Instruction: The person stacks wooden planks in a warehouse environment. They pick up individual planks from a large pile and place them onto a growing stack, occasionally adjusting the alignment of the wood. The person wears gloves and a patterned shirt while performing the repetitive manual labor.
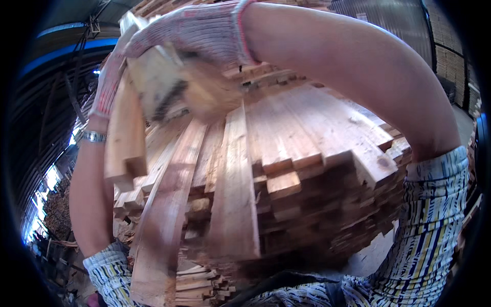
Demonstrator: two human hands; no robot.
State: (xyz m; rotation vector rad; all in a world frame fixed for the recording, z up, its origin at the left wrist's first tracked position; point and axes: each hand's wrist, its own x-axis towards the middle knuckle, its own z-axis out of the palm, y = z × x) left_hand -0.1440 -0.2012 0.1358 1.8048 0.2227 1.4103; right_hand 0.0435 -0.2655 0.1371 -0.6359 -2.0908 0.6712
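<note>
Both my hands wear pale knitted gloves with reddish flecks and are raised at the upper left. Several short wooden boards are held between them, tilted, with their near ends hanging toward me. My left hand presses along the left side of these boards; a metal band circles that wrist. Reaching across from the right, my right hand curls over the top of the boards. The fingertips of both hands are mostly hidden. One held piece, a darker-marked board, is smeared by motion.
Below the hands lies a large stack of long planks, their ends jutting unevenly toward me. Two planks stick out farther than the rest. Smaller cut pieces lie low near my body. Stacked lumber stands at the far right.
</note>
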